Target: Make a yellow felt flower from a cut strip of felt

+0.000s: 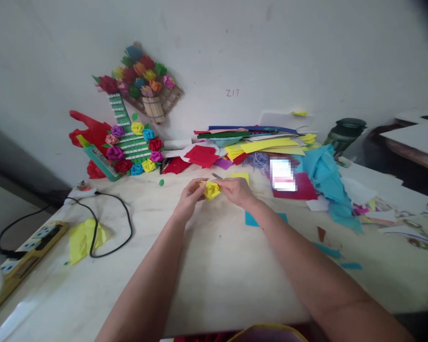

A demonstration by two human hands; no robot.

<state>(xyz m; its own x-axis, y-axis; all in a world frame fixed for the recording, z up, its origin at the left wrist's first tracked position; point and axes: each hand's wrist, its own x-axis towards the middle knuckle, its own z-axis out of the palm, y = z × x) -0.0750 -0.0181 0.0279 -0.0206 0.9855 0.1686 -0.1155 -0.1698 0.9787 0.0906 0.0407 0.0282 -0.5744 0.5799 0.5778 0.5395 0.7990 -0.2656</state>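
Note:
A small crinkled yellow paper flower (211, 191) is pinched in the fingers of my left hand (191, 195), just above the table. My right hand (237, 191) is closed at the flower's right side. From its fingers a thin, pointed metal tool (217, 176) sticks out toward the upper left; most of it is hidden by the hand. Behind the right hand lies a yellow paper square (240, 178). A blue paper piece (266, 219) lies partly under my right forearm.
Stacked coloured papers (267, 145) run along the wall. A blurred phone (283, 175) rests on red paper, near crumpled blue paper (328, 185). At left are a glue bottle (100, 161), a guitar-shaped craft with paper flowers (135, 146), a black cable (130, 218) and a power strip (32, 256).

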